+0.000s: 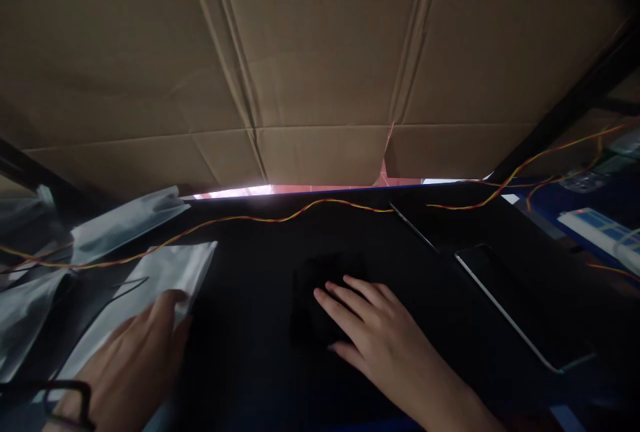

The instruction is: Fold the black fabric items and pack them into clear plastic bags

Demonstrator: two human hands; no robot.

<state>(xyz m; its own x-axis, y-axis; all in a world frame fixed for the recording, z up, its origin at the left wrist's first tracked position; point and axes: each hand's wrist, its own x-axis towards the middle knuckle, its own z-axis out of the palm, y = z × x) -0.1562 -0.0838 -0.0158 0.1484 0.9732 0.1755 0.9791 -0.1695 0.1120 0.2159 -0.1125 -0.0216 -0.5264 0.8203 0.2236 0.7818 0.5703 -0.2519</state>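
Observation:
My left hand (137, 355) is at the left, its fingers curled round the right edge of a flat white plastic bag (175, 262). What lies under that palm is hidden. My right hand (373, 322) lies flat with fingers stretched out on a dark, soft-looking black item (313, 279). The dim light hides the black item's exact kind; it sits on the black tabletop (240, 325) between my hands.
Further white bags (125, 225) lie at the left. A red-yellow twisted wire (260, 220) crosses the table. Two dark phone-like slabs, one a silver-edged slab (520, 305), rest at the right, near a blue-white box (600, 235). A cardboard sheet (320, 52) stands behind.

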